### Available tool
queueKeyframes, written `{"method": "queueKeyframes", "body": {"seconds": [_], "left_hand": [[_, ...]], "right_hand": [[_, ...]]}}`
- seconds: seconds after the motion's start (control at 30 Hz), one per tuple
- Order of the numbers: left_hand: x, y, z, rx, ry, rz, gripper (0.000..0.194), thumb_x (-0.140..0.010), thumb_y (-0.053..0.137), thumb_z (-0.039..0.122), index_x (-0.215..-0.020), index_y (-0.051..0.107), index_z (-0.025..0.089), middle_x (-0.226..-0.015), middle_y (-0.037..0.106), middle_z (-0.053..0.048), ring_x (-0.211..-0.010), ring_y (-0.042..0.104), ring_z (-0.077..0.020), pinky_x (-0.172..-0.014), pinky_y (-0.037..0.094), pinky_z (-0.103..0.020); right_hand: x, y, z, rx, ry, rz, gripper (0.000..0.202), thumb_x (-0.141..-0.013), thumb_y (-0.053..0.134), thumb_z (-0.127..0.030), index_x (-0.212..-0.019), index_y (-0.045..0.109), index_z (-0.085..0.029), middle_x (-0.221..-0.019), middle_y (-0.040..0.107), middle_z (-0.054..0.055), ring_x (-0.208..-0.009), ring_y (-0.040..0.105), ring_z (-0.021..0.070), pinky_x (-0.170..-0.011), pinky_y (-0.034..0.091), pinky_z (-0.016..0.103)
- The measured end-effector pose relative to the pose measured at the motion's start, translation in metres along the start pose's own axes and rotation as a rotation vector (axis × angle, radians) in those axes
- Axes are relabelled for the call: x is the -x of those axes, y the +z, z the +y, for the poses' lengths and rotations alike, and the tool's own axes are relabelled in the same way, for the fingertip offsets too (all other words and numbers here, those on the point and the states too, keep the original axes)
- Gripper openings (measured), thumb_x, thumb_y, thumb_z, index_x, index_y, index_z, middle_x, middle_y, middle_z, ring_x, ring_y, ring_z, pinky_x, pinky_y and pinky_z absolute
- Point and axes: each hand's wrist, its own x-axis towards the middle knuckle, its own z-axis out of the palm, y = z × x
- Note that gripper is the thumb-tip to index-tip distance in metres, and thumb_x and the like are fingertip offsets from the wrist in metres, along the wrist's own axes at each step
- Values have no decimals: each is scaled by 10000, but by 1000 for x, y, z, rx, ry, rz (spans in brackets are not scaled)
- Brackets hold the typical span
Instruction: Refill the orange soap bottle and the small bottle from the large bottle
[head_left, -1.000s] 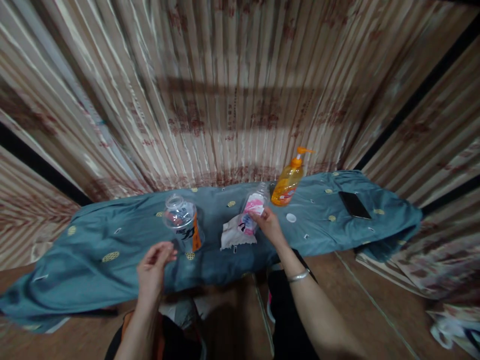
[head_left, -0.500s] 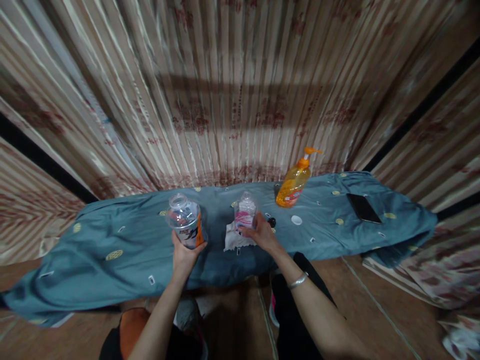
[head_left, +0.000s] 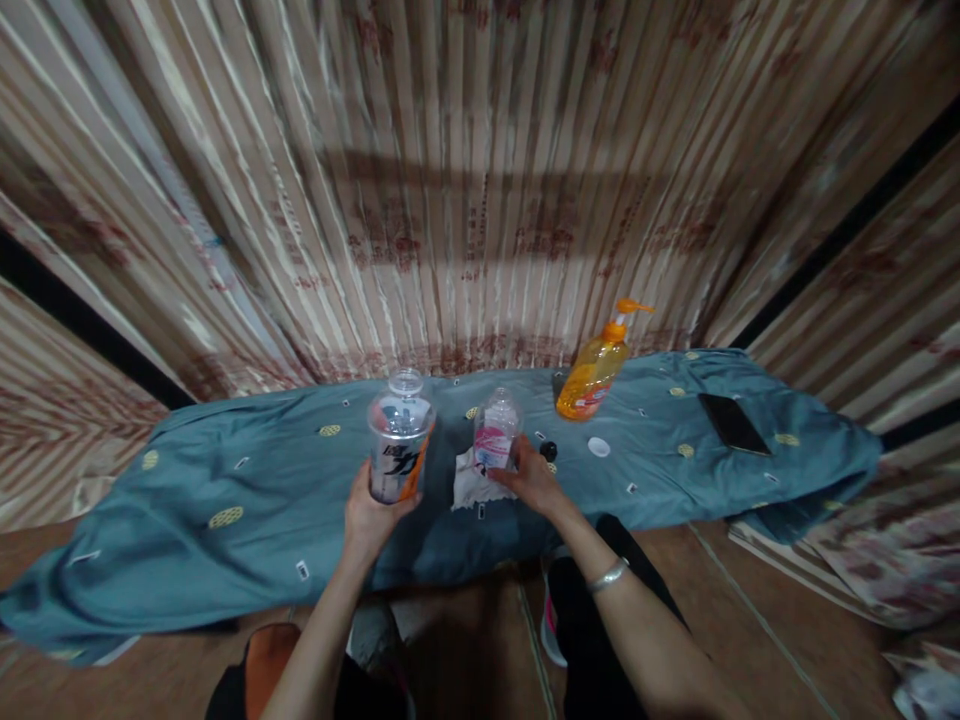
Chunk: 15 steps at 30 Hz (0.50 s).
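My left hand [head_left: 375, 515] is closed round the lower part of a large clear plastic bottle [head_left: 401, 435], uncapped, with a grey and orange label. Its open mouth points up. A smaller clear bottle [head_left: 496, 432] with a pink and white label stands on a crumpled white cloth [head_left: 472, 485], just right of the large one. My right hand [head_left: 534, 480] grips its lower right side, thumb in front. A small black cap [head_left: 549, 451] lies beyond the right fingers, and a white round lid [head_left: 598, 447] is further right. The far-side fingers of both hands are partly hidden.
An orange pump bottle [head_left: 595, 375] of yellow liquid stands at the back right. A black phone [head_left: 733, 424] lies near the right end of the teal cloth [head_left: 277, 500] covering the bench. A pleated curtain [head_left: 480, 200] hangs right behind.
My left hand has brought the large bottle to the right, nearer the small bottle, and more upright. My right hand keeps its hold on the small bottle. The view shifts slightly.
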Motion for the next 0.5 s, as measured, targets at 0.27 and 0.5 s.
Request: {"method": "queueKeyframes", "body": {"seconds": [0.27,0.5], "left_hand": [[13,-18,6,315,-99,-15,697,-464,945,345,-1061,602,240,-975,712,-2,-917,690,-267,-896,566,-501],[12,-37,16,576,-211,58,736,-377,930,366,-1005,576,215,-874,702,5,-774,671,-203,-792,569,-396]], "right_hand": [[-1,2,-1,10,7,17,376,-719,783,-341,-1007,562,-243,-888,732,24,-822,706,269,-727,512,353],[-4,3,3,31,16,28,343,-726,777,-348,-963,551,-248,-788,688,-12,-748,677,243,-665,461,317]]}}
